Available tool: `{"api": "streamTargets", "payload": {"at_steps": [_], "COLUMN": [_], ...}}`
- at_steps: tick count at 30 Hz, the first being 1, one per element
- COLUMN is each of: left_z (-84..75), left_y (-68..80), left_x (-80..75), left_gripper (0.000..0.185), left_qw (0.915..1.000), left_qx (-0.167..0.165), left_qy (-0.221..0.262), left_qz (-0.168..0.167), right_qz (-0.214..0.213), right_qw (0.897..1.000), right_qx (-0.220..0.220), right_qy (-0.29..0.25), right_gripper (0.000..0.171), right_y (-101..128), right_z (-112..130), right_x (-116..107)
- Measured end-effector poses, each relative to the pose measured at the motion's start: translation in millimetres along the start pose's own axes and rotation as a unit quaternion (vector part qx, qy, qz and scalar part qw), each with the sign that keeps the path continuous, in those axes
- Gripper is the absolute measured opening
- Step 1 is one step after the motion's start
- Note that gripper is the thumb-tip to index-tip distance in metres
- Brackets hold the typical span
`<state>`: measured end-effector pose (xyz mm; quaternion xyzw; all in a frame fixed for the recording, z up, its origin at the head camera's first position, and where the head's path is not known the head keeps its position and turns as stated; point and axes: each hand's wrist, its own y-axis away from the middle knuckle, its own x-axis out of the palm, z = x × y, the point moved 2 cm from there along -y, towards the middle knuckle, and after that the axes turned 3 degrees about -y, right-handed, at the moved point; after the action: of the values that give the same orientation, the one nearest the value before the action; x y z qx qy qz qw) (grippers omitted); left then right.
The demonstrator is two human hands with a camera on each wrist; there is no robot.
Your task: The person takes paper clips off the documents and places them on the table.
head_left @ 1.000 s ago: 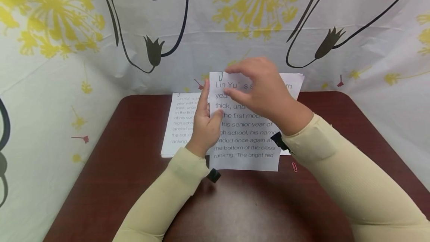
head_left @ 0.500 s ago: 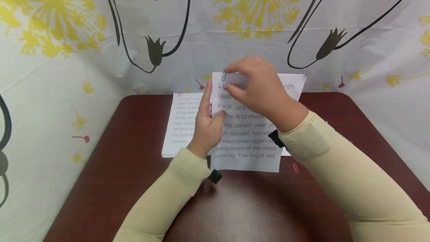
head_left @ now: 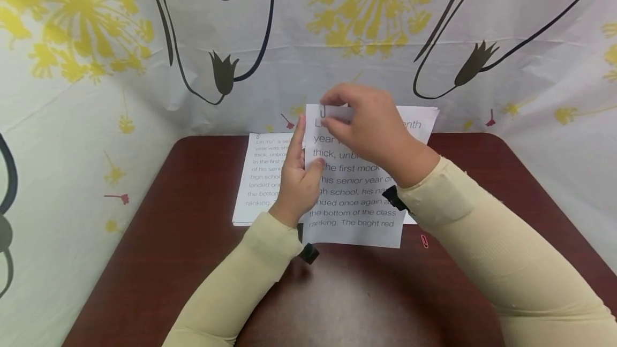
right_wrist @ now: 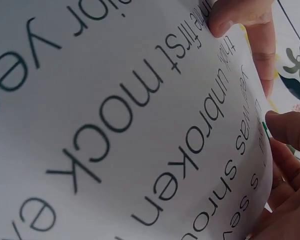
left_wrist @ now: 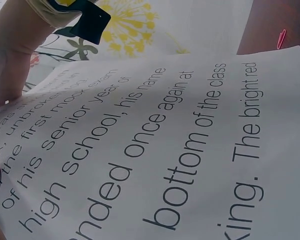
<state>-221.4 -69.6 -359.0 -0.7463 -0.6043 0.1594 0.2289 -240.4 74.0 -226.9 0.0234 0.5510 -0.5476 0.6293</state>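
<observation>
My left hand (head_left: 298, 178) grips the left edge of a set of printed sheets (head_left: 356, 213) held upright above the table, thumb (right_wrist: 230, 17) on the front. My right hand (head_left: 368, 127) is at the sheets' top left corner. Its fingertips (right_wrist: 290, 130) pinch a small green paper clip (right_wrist: 266, 131) against the top edge; the same clip (head_left: 324, 111) shows as a thin loop in the head view. Large black text fills the page (left_wrist: 180, 150). The back of the sheets is hidden.
A second printed stack (head_left: 260, 175) lies flat on the dark red table (head_left: 193, 261) behind my left hand. More white paper (head_left: 421, 119) shows behind the held sheets. A red paper clip (head_left: 424, 241) lies on the table at the right. Patterned cloth (head_left: 96, 68) walls the table in.
My right hand has slid a little left along the top edge and now covers more of the first text line, fingertips at the clip. The left hand has barely moved.
</observation>
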Motion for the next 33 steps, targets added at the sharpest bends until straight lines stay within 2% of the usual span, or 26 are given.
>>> {"api": "streamTargets", "payload": {"at_steps": [11, 18, 33], "left_z": [-0.4, -0.3, 1.3], "left_y": [0.2, -1.2, -1.7], "left_x": [1.0, 0.6, 0.2], "left_gripper": [0.090, 0.089, 0.091], "left_qw": [1.0000, 1.0000, 1.0000], "left_qx": [-0.002, 0.004, 0.004], "left_qy": [-0.002, -0.007, -0.008], "left_qz": [0.000, 0.001, -0.001], "right_qz": [0.018, 0.019, 0.024], "right_qw": [0.999, 0.999, 0.998], "right_qx": [0.041, 0.035, 0.050], "right_qy": [-0.009, 0.000, -0.019], "right_gripper": [0.027, 0.028, 0.027], "right_y": [-2.7, -4.5, -4.9], "right_z": [-1.2, -0.8, 0.8], "right_x": [2.2, 3.8, 3.9]}}
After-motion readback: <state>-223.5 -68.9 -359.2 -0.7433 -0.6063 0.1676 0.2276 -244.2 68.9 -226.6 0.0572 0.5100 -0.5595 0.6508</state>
